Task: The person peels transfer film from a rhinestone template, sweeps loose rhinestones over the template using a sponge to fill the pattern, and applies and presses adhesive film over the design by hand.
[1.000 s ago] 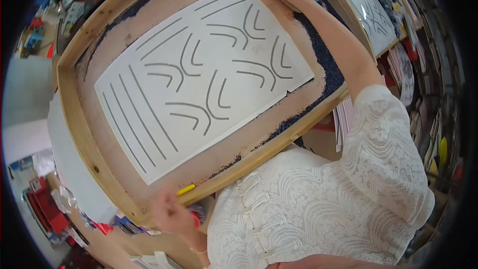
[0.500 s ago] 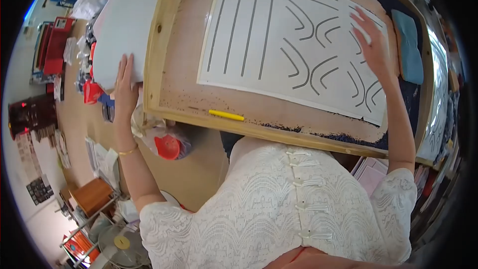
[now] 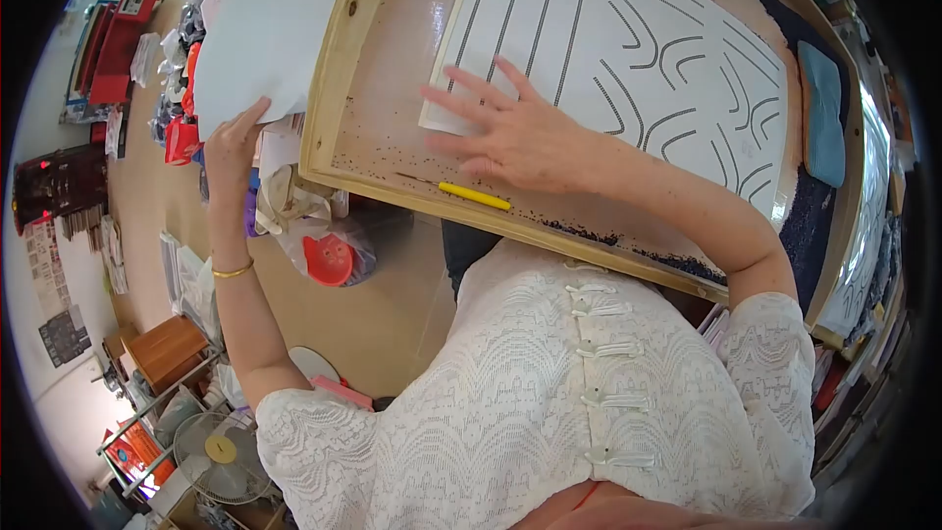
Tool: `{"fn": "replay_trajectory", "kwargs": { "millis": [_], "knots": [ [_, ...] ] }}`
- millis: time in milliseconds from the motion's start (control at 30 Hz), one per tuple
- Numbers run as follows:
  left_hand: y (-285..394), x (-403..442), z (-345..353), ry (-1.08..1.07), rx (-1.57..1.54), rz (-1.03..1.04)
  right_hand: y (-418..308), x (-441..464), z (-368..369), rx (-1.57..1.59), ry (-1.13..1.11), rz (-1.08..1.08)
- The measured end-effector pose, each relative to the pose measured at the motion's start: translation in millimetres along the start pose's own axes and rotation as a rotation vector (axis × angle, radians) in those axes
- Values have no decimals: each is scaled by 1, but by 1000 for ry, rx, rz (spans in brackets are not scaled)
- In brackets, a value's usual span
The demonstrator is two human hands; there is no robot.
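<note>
Wooden frame biggest, tilted across the upper right of the view. Inside it, printed sheet lies flat, black lines up: four long straight ones at its left end, curved pairs and more straight ones to the right. Pale sheet is outside the frame, just beyond its left side. Fan at lower left, well apart from the frame. Blue pad rests inside the frame's right end, beside the printed sheet, next to dark residue.

Right hand: fingers spread, palm down, over the printed sheet's near-left corner (slight blur, can't tell if touching). Left hand: at the pale sheet's near edge, fingers bent, a fingertip on its corner; thumb hidden, so can't tell if it's pinching. Gold bangle on that wrist.

Red dish in a clear bag, below the frame's near-left corner. Yellow tool smallest, lying inside the frame along the near wall, thin tip leftward, just below the right hand, off the printed sheet.
</note>
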State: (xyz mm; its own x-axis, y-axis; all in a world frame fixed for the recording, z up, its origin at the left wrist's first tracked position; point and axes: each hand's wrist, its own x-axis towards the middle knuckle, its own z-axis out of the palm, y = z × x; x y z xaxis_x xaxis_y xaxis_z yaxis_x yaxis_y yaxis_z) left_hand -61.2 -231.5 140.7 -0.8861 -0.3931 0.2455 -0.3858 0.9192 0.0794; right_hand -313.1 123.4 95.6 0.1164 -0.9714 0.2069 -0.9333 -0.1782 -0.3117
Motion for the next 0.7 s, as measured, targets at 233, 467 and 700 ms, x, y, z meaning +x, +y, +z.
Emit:
{"fn": "replay_trajectory", "kwargs": {
  "millis": [233,467,700],
  "knots": [
    [33,9,-45,489,-82,-131,0,-1,-12,267,143,-36],
    [190,22,-59,229,50,406,-34,38,-88,873,368,407],
    [215,25,-51,285,-59,459,-31,32,-78,1268,464,483]
  ]
}}
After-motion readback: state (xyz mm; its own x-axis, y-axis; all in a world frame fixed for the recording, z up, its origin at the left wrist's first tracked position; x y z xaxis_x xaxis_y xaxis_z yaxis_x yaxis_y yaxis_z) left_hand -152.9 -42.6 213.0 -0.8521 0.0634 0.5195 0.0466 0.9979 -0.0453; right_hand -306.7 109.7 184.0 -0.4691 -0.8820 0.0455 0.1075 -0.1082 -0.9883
